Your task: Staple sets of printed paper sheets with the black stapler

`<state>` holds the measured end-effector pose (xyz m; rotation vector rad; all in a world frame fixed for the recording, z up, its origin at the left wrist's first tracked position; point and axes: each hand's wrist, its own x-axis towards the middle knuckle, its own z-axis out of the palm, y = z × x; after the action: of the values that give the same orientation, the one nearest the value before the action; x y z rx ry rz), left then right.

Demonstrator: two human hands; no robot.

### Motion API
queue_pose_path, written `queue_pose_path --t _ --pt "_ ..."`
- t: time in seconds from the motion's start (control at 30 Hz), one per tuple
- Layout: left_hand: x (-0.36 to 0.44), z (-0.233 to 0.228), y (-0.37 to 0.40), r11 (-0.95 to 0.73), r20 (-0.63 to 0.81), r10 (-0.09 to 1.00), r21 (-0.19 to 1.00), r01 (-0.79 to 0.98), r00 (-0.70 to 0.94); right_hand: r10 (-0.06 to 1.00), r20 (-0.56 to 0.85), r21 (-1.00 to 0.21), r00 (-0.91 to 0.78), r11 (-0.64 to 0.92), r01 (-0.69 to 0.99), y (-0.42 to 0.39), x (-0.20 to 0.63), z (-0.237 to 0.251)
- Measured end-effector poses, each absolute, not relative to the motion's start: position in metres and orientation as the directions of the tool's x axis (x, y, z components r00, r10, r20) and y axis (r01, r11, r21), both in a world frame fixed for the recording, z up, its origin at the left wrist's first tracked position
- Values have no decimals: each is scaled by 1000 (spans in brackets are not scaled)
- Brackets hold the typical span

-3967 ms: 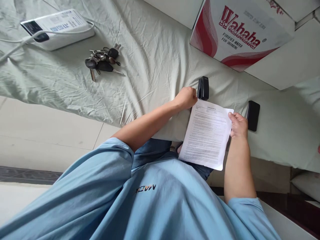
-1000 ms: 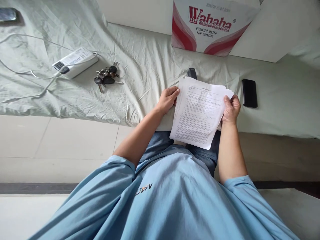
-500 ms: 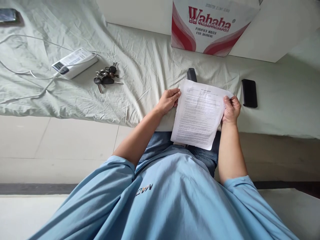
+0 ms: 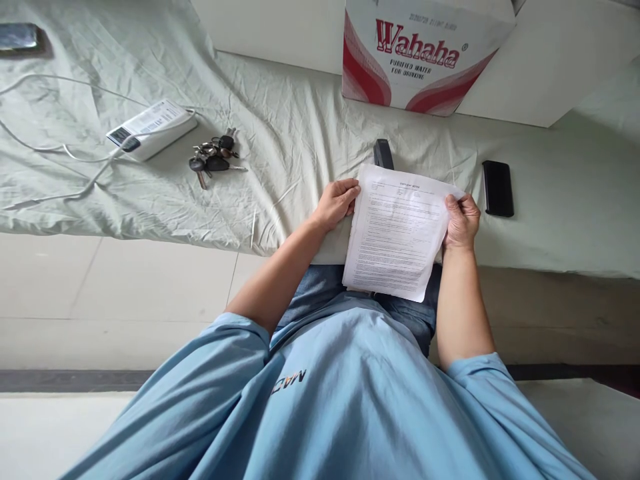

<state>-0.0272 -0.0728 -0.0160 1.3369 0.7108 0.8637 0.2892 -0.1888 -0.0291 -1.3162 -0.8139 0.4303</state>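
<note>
A small stack of printed paper sheets (image 4: pixel 395 237) is held up over my lap and the front edge of the cloth-covered surface. My left hand (image 4: pixel 338 203) pinches its upper left edge, thumb on top. At the upper right corner, my right hand (image 4: pixel 462 220) grips the sheets with its thumb on the printed side. Just behind the top edge lies a dark stapler-like object (image 4: pixel 383 153), its near part hidden by the paper. A black smartphone (image 4: pixel 498 189) rests to the right of my right hand.
Several keys in a bunch (image 4: pixel 215 157) lie left on the pale green cloth (image 4: pixel 290 133). Beside them is a white power bank (image 4: pixel 153 130) with a white cable (image 4: pixel 93 180). Another phone-like device (image 4: pixel 19 38) is at far left. A Wahaha carton (image 4: pixel 425 87) stands at the back.
The view has shifted very slightly. Both hands keep the same hold on the paper sheets, which stay in nearly the same place.
</note>
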Motion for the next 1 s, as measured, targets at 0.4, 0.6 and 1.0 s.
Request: queue_pose_path --t 0.4,0.6,1.0 --pt "-27 -12 -76 -2 66 846 993 -121 528 694 265 -961 669 246 125 -188 289 -32" --pt "-28 -6 -80 -5 67 843 993 -116 534 688 259 -960 677 259 104 -187 291 -34" --pt "-29 -12 -77 -112 112 840 993 -31 531 664 287 -951 690 284 121 -187 293 -37"
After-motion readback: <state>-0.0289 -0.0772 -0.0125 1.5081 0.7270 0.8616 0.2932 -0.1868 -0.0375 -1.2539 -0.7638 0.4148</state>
